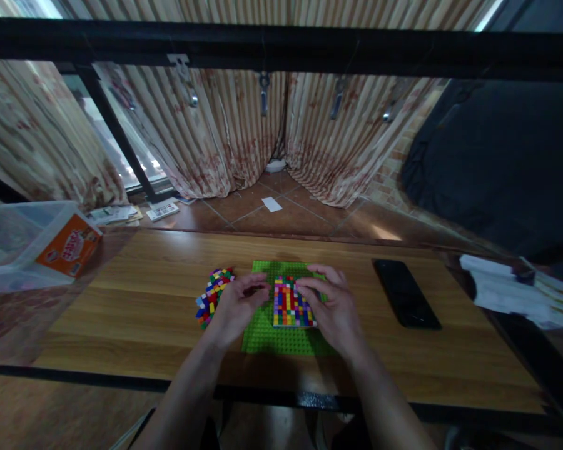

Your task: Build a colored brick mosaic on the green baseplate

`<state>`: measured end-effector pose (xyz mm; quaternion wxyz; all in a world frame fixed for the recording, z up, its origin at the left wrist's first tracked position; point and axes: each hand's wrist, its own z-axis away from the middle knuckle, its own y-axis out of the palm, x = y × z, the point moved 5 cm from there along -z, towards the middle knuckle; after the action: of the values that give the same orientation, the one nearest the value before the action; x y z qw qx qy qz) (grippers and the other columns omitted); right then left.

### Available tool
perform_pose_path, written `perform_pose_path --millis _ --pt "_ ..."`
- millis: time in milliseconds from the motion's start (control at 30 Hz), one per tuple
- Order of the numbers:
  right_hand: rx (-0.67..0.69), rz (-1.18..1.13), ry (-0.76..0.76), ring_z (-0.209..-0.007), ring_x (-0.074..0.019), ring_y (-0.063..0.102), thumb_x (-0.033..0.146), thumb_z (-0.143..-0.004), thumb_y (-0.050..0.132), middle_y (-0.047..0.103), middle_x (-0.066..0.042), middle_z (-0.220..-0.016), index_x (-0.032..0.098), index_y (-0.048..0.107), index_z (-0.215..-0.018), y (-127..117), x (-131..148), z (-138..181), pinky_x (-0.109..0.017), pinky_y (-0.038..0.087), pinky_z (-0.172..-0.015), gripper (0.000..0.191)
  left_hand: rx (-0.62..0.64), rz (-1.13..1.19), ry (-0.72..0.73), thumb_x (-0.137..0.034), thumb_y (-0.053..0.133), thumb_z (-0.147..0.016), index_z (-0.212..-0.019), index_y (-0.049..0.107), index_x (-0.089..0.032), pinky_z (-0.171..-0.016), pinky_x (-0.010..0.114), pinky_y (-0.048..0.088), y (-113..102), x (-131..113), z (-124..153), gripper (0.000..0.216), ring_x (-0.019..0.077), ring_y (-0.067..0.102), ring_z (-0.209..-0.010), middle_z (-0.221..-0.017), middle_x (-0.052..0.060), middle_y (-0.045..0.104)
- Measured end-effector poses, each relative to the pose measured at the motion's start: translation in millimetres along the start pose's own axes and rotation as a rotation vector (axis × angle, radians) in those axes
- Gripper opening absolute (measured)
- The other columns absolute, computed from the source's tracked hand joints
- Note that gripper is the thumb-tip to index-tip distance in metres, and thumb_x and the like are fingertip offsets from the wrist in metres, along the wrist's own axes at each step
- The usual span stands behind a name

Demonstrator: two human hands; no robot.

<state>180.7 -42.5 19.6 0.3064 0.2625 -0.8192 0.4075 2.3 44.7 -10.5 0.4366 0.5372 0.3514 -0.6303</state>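
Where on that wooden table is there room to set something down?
Left of the loose bricks, the table is bare; another patch lies between the phone and the table's near edge. The middle is crowded: green baseplate, left hand, right hand.

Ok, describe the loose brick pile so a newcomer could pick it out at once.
Find the wood-topped table, then the green studded baseplate near its middle. Just left of that, beside the left hand, lies the loose brick pile. Its multicoloured pieces are jumbled, unlike the neat rectangular brick panel on the baseplate.
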Motion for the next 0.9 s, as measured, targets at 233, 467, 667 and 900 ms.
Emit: perform_pose_path --millis 233,467,667,900 --pt "0.039 -0.08 0.146 -0.116 -0.0268 0.055 0.033 -0.085 0.07 0.063 -0.006 -0.118 0.033 0.079 -0.083 10.2 -14.9 2.6 -0.051 0.041 -0.102 0.01 0.0 -0.173 0.08 -0.027 0.069 -0.077 -0.102 0.074 -0.015 -0.084 0.032 0.053 9.5 -0.1 1.0 0.028 0.0209 0.07 -0.089 -0.1 0.007 0.077" --pt "0.019 -0.178 0.255 -0.114 -0.0269 0.059 0.032 -0.076 0.075 0.065 -0.006 -0.116 0.029 0.078 -0.076 19.2 -25.8 1.1 -0.05 0.042 -0.102 0.004 0.013 -0.174 0.072 -0.033 0.068 -0.081 -0.113 0.072 -0.015 -0.075 0.03 0.055 19.5 8.4 -3.6 0.037 0.0204 0.07 -0.083 -0.097 0.007 0.077" --pt "0.025 -0.255 0.324 -0.11 -0.026 0.062 0.035 -0.074 0.074 0.066 -0.007 -0.113 0.026 0.075 -0.08 23.1 -29.9 0.4 -0.047 0.044 -0.1 0.011 0.015 -0.105 0.056 -0.034 0.07 -0.078 -0.114 0.069 -0.014 -0.074 0.03 0.053 31.6 11.5 -7.7 0.041 0.0198 0.068 -0.082 -0.092 0.006 0.075" --pt "0.037 -0.245 0.326 -0.111 -0.0262 0.061 0.033 -0.073 0.073 0.065 -0.008 -0.114 0.025 0.074 -0.081 23.3 -29.8 0.5 -0.046 0.044 -0.101 0.011 -0.036 -0.086 0.034 -0.024 0.07 -0.072 -0.102 0.069 -0.014 -0.068 0.026 0.049 41.1 13.9 -10.7 0.032 0.0166 0.065 -0.074 -0.08 0.001 0.071"
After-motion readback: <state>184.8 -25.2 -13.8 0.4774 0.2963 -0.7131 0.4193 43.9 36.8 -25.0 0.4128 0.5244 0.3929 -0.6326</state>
